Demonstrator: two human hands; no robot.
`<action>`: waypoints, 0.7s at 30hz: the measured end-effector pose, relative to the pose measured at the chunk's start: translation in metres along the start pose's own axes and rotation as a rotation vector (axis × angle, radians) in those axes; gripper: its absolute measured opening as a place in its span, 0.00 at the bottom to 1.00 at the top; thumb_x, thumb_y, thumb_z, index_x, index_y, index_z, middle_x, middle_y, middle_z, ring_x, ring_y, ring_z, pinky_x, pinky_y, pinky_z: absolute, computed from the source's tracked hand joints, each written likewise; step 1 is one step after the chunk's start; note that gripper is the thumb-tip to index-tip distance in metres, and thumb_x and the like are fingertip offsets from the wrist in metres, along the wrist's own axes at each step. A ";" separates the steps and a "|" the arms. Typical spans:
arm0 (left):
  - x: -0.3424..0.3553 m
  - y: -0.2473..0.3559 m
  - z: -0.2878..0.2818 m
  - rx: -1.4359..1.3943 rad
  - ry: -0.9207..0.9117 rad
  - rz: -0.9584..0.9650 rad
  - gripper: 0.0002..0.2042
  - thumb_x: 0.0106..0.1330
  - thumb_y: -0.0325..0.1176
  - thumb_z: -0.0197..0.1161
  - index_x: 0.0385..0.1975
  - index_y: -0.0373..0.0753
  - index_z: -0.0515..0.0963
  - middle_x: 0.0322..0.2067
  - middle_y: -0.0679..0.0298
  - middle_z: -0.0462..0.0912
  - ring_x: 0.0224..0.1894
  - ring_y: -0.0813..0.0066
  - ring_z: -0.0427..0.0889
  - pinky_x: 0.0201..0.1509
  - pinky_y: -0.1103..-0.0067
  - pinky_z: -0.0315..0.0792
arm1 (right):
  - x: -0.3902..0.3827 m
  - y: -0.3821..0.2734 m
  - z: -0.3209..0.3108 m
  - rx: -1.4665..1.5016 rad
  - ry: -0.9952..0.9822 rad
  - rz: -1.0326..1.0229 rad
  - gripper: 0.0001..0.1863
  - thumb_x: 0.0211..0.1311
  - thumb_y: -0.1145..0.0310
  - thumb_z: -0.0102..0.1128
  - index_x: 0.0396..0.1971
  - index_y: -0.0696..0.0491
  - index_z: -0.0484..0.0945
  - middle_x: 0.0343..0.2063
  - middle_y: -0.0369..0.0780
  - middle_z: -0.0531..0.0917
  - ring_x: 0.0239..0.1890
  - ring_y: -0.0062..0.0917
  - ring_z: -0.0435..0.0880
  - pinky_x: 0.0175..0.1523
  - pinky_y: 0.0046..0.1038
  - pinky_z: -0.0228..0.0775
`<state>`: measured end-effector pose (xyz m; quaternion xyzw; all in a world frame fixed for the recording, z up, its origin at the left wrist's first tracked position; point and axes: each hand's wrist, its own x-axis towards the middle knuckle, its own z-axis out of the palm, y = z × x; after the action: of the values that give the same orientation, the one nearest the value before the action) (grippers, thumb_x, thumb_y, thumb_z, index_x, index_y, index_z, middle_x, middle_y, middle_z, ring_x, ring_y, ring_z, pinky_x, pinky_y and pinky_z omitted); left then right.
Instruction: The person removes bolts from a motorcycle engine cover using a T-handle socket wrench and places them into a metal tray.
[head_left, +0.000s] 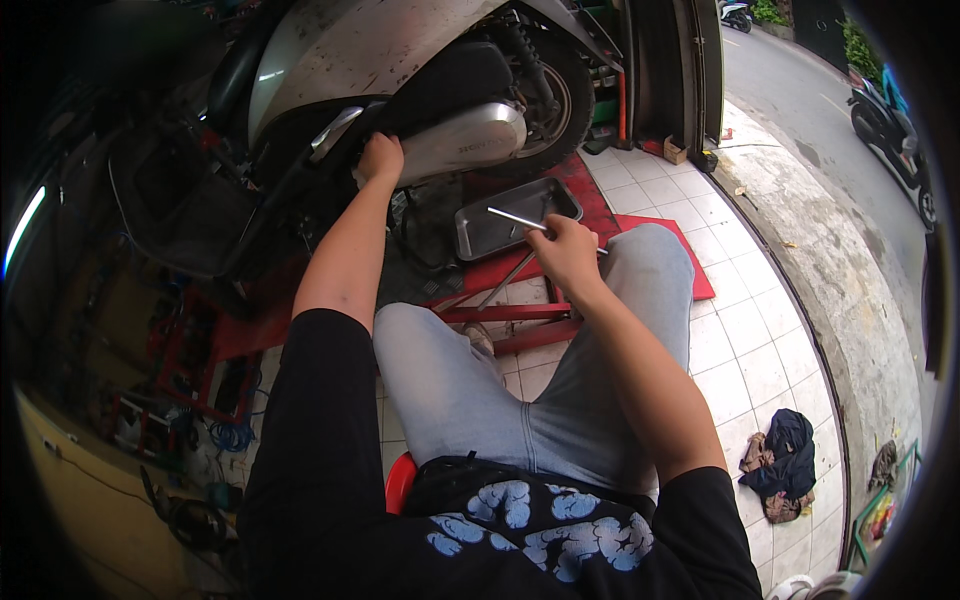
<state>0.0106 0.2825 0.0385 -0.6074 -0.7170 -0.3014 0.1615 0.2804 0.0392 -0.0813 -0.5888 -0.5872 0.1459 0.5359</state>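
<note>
My left hand (380, 155) reaches to the scooter (340, 50) at the front edge of its silver engine cover (460, 140), just below a folded footrest (335, 130); its fingers are curled, and what they grip is hidden. My right hand (565, 250) grips a long silver metal rod tool (510, 215) over my right knee. Behind that tool, a dark metal tray (475, 235) with small dark items rests on the red lift platform (590, 200).
My knees flank the lift's red frame (510, 340). Red tool racks (200, 370) and cables are at left. Dark cloths (780, 460) lie on white tiles at right, beside a concrete edge (840, 330) and a street with parked or passing scooters (880, 130).
</note>
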 end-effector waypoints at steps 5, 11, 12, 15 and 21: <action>-0.011 -0.006 0.004 -0.069 0.111 0.014 0.18 0.70 0.44 0.46 0.40 0.34 0.75 0.41 0.45 0.82 0.45 0.46 0.81 0.48 0.56 0.75 | -0.002 -0.001 0.001 0.016 -0.003 -0.006 0.19 0.52 0.53 0.63 0.24 0.57 0.80 0.20 0.47 0.80 0.28 0.43 0.81 0.41 0.39 0.67; -0.056 -0.004 0.015 -0.265 0.288 0.029 0.15 0.72 0.44 0.44 0.40 0.38 0.71 0.34 0.47 0.83 0.38 0.43 0.81 0.41 0.55 0.73 | 0.001 0.000 0.000 -0.007 0.006 0.024 0.17 0.53 0.54 0.62 0.25 0.55 0.81 0.20 0.45 0.81 0.29 0.41 0.81 0.42 0.38 0.63; -0.066 -0.013 0.023 -0.301 0.196 0.018 0.15 0.72 0.44 0.45 0.41 0.38 0.71 0.34 0.47 0.83 0.38 0.43 0.81 0.40 0.55 0.73 | 0.001 -0.002 0.001 0.004 -0.002 0.032 0.16 0.54 0.54 0.61 0.25 0.55 0.82 0.20 0.44 0.82 0.29 0.40 0.81 0.42 0.37 0.62; -0.110 -0.024 0.059 -0.322 0.013 0.103 0.15 0.73 0.45 0.46 0.41 0.38 0.71 0.34 0.48 0.83 0.38 0.42 0.81 0.40 0.55 0.73 | 0.003 0.000 0.002 0.026 0.020 0.061 0.17 0.54 0.54 0.61 0.25 0.54 0.82 0.20 0.44 0.82 0.29 0.39 0.81 0.42 0.37 0.62; -0.171 -0.037 0.111 -0.175 -0.349 0.189 0.16 0.73 0.46 0.47 0.40 0.39 0.74 0.32 0.51 0.83 0.40 0.47 0.82 0.42 0.57 0.73 | 0.002 -0.001 -0.003 0.008 0.002 0.076 0.16 0.54 0.55 0.60 0.24 0.54 0.82 0.20 0.43 0.82 0.29 0.39 0.81 0.43 0.36 0.61</action>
<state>0.0252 0.2169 -0.1574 -0.7268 -0.6449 -0.2362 0.0091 0.2829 0.0396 -0.0782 -0.6085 -0.5632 0.1680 0.5332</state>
